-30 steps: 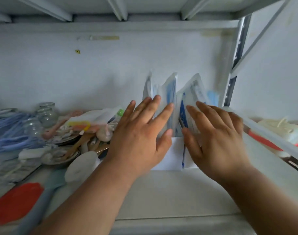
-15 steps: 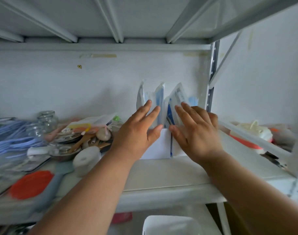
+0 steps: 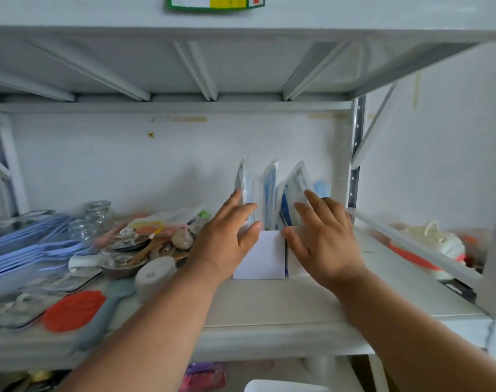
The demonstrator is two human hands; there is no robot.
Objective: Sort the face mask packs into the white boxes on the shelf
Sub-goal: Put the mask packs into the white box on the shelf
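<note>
Two white boxes stand side by side at the back of the shelf: the left box (image 3: 259, 256) shows its front, while the right box (image 3: 293, 265) is mostly hidden by my right hand. Blue-and-white face mask packs stand upright in them, one bunch in the left box (image 3: 266, 188) and one leaning in the right box (image 3: 296, 179). My left hand (image 3: 227, 239) lies against the left side of the left box, thumb on its front top edge. My right hand (image 3: 323, 236) rests flat on the right box, fingertips on the packs. Both hands have spread fingers.
Clutter fills the shelf's left: glass jars (image 3: 99, 213), a blue stack (image 3: 29, 244), metal dishes (image 3: 125, 250), a white roll (image 3: 155, 274), an orange-red pad (image 3: 74, 309). The shelf post (image 3: 354, 176) and a slanted bar (image 3: 410, 244) stand right, with a cream object (image 3: 433, 240) behind.
The view has pulled back and down, showing more of the shelf and its front edge. Both hands stay at the boxes, their fingers now lower on the packs.
</note>
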